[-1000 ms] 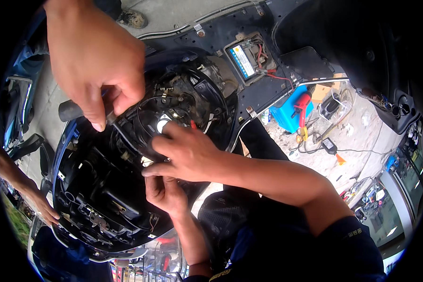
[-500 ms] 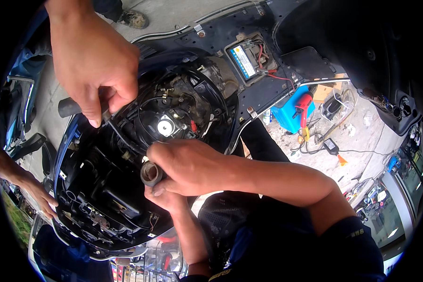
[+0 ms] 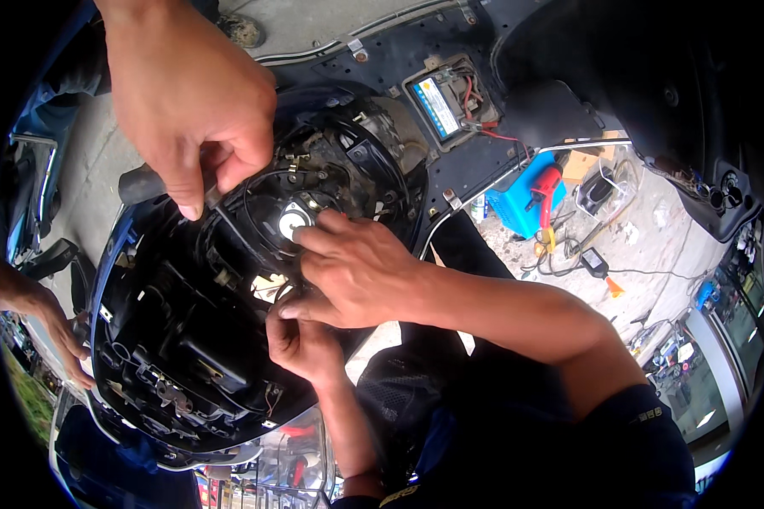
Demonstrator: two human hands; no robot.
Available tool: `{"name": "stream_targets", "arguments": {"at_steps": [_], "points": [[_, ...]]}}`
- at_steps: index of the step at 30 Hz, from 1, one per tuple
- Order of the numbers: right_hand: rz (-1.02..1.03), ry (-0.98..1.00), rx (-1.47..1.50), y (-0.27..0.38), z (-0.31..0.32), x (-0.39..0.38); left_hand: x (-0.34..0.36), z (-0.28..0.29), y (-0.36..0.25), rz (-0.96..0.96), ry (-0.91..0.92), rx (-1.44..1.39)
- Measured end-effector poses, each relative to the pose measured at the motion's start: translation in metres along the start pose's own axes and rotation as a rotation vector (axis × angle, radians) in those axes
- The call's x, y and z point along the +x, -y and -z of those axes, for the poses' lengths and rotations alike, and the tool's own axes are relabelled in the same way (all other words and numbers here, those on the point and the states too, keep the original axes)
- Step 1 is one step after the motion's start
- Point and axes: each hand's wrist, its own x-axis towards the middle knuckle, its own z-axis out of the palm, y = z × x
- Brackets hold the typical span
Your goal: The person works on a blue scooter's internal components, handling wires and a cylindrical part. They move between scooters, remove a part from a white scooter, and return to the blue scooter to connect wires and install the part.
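My left hand (image 3: 304, 346) is closed, finger and thumb pinched together by the scooter's opened front end. Close above it, my right hand (image 3: 356, 270) has bent fingers, the upper ones over a round white-faced part (image 3: 297, 222) with a metal rim. Its thumb meets the fingers of my left hand. What lies between my hands is mostly hidden; only a dark curved edge shows. Across from me, another person's hand (image 3: 191, 110) grips a dark stem with a black rubber handlebar grip (image 3: 141, 185). Black cables loop around the round part.
A co-worker's other hand (image 3: 55, 318) rests at the left of the dark body panel. A battery (image 3: 437, 109) with red wires sits in the floorboard. On the ground to the right are a blue crate (image 3: 518, 204), a red heat-gun-like tool (image 3: 545, 188) and cords.
My right hand has moved up and away from my left, reaching over the white-faced part. The hollow round piece seen between my hands is now hidden. The other person's gripping hand has shifted slightly right.
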Motion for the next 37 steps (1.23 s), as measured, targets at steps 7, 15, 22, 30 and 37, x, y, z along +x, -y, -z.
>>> {"name": "stream_targets", "arguments": {"at_steps": [7,15,22,30,37], "points": [[0.167,0.088,0.015,0.04,0.009,0.0,0.001,0.005,0.018,0.03,-0.066,-0.298],[-0.489,-0.182,0.502,0.015,-0.027,0.015,-0.001,-0.004,-0.004,0.113,-0.008,-0.124],[-0.096,0.09,0.041,0.0,-0.014,0.0,0.002,-0.005,0.002,-0.014,-0.042,0.001],[0.165,0.068,0.049,0.047,-0.009,-0.001,-0.006,0.003,0.018,0.076,-0.168,-0.221],[-0.529,-0.01,0.476,0.015,-0.036,0.01,-0.01,-0.008,0.018,-0.04,-0.179,-0.218]]}}
